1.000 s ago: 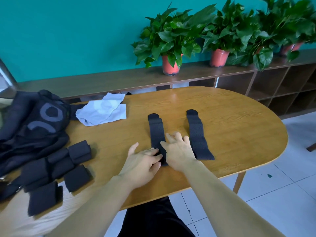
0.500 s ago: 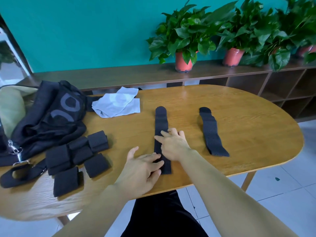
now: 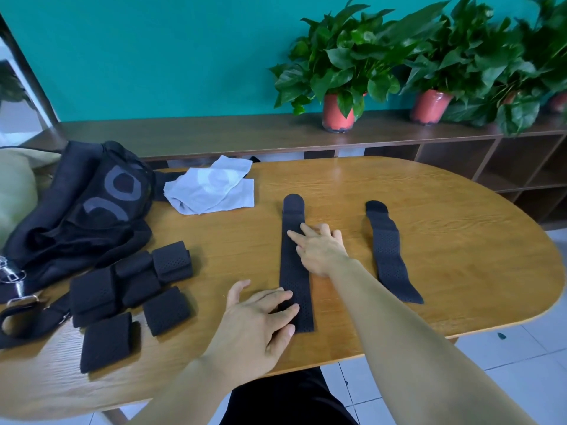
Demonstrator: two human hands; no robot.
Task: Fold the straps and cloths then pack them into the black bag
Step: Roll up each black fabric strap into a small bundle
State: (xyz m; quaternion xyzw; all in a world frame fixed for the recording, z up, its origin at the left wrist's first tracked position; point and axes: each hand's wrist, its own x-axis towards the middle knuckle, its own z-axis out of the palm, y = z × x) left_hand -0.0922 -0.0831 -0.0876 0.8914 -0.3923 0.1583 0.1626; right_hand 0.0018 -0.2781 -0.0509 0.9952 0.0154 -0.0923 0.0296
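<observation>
A long black strap (image 3: 293, 273) lies flat and straight in the middle of the wooden table (image 3: 460, 240). My left hand (image 3: 260, 320) presses its near end with straight fingers. My right hand (image 3: 319, 246) lies flat on the strap's middle, fingers pointing up and left. A second black strap (image 3: 388, 253) lies unfolded and slightly wavy to the right. Several folded black straps (image 3: 129, 289) are grouped at the left. The black bag (image 3: 82, 210) lies slumped at the far left, and a light grey cloth (image 3: 211, 188) sits crumpled beside it.
A black belt with metal buckles (image 3: 18, 311) lies at the table's left edge. Potted plants (image 3: 340, 72) stand on a low wooden shelf behind the table. A pale green cushion (image 3: 15, 191) is at the far left. White floor tiles lie right of the table.
My right hand has slid up along the strap, away from me, smoothing it flat. My left hand stayed at the near end. The view shifted left.
</observation>
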